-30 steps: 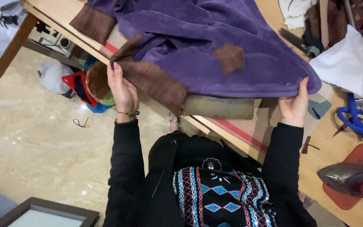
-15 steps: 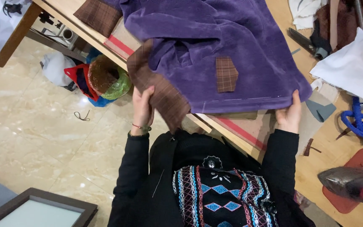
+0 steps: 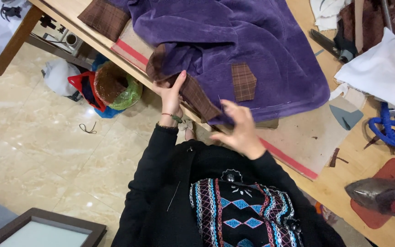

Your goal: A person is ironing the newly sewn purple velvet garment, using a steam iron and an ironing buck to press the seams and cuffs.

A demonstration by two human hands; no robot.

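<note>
Velvet-like purple garment (image 3: 234, 41) looked soft and limp at the table's near edge; our left hand (image 3: 172, 91) pinched its plaid cuff (image 3: 193, 93), our right hand (image 3: 238, 128), blurred, perhaps half-open, gripped nothing.

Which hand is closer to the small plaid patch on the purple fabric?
Right. The right hand is just below the plaid patch, apart from it; the left hand grips the brown plaid cuff farther left.

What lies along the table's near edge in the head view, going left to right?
Left hand gripping the brown plaid trim → right hand → grey fabric scrap → blue rope.
</note>
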